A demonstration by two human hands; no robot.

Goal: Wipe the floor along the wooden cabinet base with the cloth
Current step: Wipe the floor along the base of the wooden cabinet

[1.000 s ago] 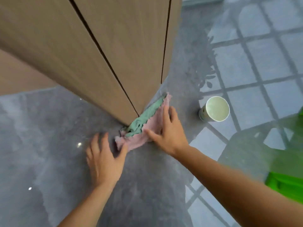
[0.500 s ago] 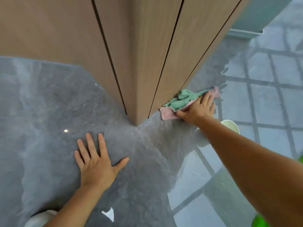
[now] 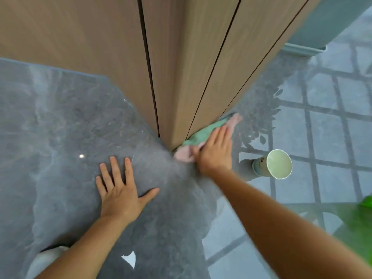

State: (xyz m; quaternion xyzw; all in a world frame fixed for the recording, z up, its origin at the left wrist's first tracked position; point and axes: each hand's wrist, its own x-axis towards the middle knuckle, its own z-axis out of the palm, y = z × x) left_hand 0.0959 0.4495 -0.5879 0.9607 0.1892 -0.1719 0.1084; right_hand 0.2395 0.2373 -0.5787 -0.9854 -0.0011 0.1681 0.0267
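Observation:
A pink and green cloth (image 3: 203, 135) lies on the glossy grey floor (image 3: 60, 121), pushed against the right side of the wooden cabinet base (image 3: 181, 109), just past its corner. My right hand (image 3: 216, 152) lies flat on the cloth, fingers together and pointing along the base; it looks blurred. My left hand (image 3: 120, 190) is spread flat on the bare floor to the left of the corner, apart from the cloth, holding nothing.
A pale green paper cup (image 3: 273, 164) stands on the floor just right of my right wrist. Something bright green (image 3: 366, 202) shows at the right edge. A grey skirting (image 3: 302, 48) runs behind the cabinet at the upper right.
The cloth and my right hand have slid back toward the cabinet corner after reaching farther along the base. My left hand stays planted on the floor.

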